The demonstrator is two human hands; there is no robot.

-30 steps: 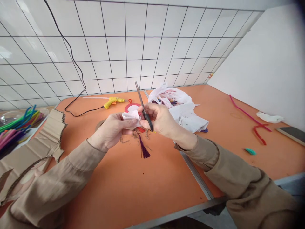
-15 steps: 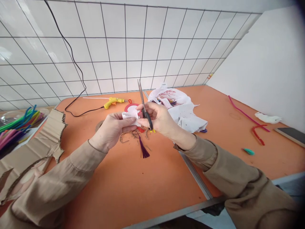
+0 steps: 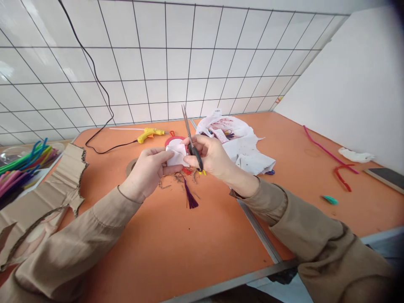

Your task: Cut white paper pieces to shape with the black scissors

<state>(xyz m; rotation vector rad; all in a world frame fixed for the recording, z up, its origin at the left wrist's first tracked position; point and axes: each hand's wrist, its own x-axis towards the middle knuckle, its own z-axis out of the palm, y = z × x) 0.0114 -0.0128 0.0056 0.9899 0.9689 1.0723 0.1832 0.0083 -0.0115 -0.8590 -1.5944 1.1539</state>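
Out spread the white cloth (image 3: 176, 154), right between my two hands, above the middle of the orange surface (image 3: 176, 252)! Half a second earlier it sat bunched, my left thumb laid across it; now that thumb was back by the left edge and a smoother face showed. My left hand (image 3: 147, 170) held it in a narrow pinch, thumb on top, fingers underneath. Over on the right, my right hand (image 3: 214, 158) was wrapped round the scissors (image 3: 196, 157), black handles among the fingers, tips up and away towards the tiled wall (image 3: 178, 63). Its thumb reached the cloth's right edge; whether it gripped or only brushed it, I couldn't tell from there. The blades, nearly together a second before, showed a slim gap, yet stood clear of the cloth. By my reading, then, this was straightening rather than cutting, and the flatter cloth left its shape easier to judge. Just beyond lay the red-rimmed roll (image 3: 169, 141), partly covered; on the near side the purple tassel (image 3: 191, 199) fanned towards me, and far left rested the yellow glue gun (image 3: 149, 134).
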